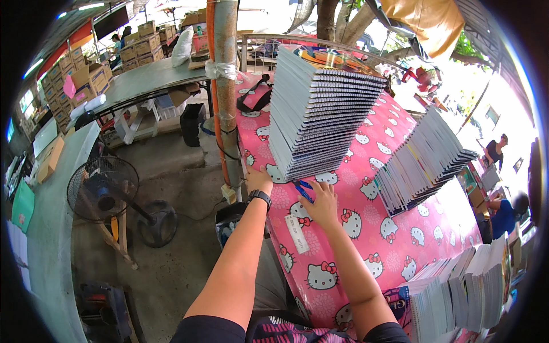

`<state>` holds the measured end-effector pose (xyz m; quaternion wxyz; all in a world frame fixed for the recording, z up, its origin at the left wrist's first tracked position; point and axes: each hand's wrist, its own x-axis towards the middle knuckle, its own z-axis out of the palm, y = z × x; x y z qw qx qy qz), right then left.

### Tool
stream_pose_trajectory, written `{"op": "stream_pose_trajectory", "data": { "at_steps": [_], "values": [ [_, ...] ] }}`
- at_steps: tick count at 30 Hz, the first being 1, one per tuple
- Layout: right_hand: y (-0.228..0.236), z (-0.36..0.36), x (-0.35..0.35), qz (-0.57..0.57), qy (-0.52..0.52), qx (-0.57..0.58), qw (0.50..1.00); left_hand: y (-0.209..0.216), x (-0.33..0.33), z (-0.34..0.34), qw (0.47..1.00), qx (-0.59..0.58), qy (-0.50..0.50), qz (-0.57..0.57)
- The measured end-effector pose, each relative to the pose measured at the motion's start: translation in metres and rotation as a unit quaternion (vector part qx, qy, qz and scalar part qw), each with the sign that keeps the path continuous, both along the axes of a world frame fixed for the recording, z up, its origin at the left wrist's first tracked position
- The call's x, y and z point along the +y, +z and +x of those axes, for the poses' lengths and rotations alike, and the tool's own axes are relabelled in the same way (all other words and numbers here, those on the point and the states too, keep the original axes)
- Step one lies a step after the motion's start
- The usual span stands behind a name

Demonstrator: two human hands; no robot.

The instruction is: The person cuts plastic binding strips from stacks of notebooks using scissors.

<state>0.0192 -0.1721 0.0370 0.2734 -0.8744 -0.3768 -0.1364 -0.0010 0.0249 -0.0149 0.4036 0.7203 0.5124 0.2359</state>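
"Since the blue tool (305,193) lies between the two hands, which is nearer?"

"The right hand (324,208); its fingers are bent at the tool, but whether they grip it I cannot tell. The tool is just to that hand's left, its long axis slanting forward and left."

"And the left hand (259,180)?"

"Open, nothing in it, near the bottom corner of the tall stack of spiral-bound books (311,120), which stands upright just ahead and to its right."

"Counts?"

"Two hands, one tool, one white strip (296,234) nearer the body than the right hand. One tall stack, one lower stack (420,157) to the right hand's right. More books (457,297) sit farther right and nearer the body, too crowded to count."
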Motion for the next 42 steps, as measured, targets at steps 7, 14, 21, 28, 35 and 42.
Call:
{"op": "stream_pose_trajectory", "data": {
  "at_steps": [7,14,21,28,35,42],
  "values": [
    [-0.010,0.001,-0.001,0.024,0.000,-0.025,0.999,-0.004,0.000,0.001,1.000,-0.005,-0.010,0.014],
    [-0.006,-0.002,-0.003,0.016,-0.003,-0.037,0.999,-0.003,-0.001,0.000,1.000,-0.005,-0.008,0.007],
    [-0.015,0.012,-0.001,0.058,0.059,0.034,0.996,-0.003,-0.004,0.003,1.000,-0.004,-0.003,0.020],
    [0.011,0.041,-0.004,0.085,0.076,0.578,0.808,-0.004,-0.002,0.004,1.000,-0.005,0.004,0.018],
    [0.000,0.003,0.002,0.023,0.004,0.078,0.997,-0.006,0.000,0.002,1.000,-0.005,0.006,0.021],
    [-0.013,0.002,-0.002,0.042,0.009,0.030,0.999,-0.006,-0.001,0.004,1.000,0.009,0.002,0.017]
  ]
}}
